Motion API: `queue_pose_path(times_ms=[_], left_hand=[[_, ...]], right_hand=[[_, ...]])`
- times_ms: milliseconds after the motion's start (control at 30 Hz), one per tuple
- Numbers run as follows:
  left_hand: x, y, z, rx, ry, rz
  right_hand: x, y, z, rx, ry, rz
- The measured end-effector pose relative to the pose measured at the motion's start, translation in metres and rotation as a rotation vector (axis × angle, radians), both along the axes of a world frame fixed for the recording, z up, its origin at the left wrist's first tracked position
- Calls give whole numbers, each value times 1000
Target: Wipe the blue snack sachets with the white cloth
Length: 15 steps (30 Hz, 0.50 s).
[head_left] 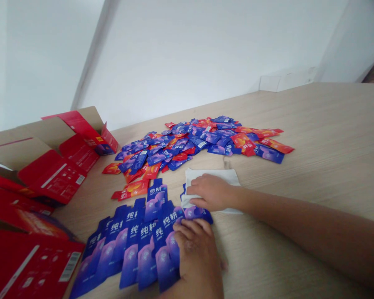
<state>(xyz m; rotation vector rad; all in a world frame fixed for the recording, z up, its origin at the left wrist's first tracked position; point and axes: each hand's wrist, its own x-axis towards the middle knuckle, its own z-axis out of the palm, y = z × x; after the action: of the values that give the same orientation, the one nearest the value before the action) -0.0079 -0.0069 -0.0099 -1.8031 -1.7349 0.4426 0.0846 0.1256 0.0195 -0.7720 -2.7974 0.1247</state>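
Note:
My right hand (210,192) lies over a folded white cloth (227,176), its fingers closed on the cloth's left part. Beneath the cloth shows a blue-purple sachet (195,212). My left hand (198,253) is just below, with fingers bent and touching that sachet's lower edge and the nearest sachets beside it. Left of this hand, several blue sachets (148,253) lie in overlapping upright rows, printed with white characters. One blue sachet (156,199) sits higher, at the top of the rows. The left palm's underside is hidden.
Behind the hands spreads a heap of mixed blue and red-orange sachets (180,145). Open red cartons (59,178) stand along the left, another red carton (28,265) nearest me. A white box (286,79) rests against the wall at the back of the wooden table (324,166).

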Motion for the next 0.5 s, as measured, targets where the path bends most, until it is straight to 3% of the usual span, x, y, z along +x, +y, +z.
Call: queue_pose_path(times_ms=[133,333,500], left_hand=[[0,0,1,-20,-19,12],[-1,-1,-1,-7,29,-3],[1,1,0,-38,-71,21]], right_hand=[[1,1,0,-28,13,156],[0,-1,2,1,-14,-99],[-3,-10,5,-7,-31,58]])
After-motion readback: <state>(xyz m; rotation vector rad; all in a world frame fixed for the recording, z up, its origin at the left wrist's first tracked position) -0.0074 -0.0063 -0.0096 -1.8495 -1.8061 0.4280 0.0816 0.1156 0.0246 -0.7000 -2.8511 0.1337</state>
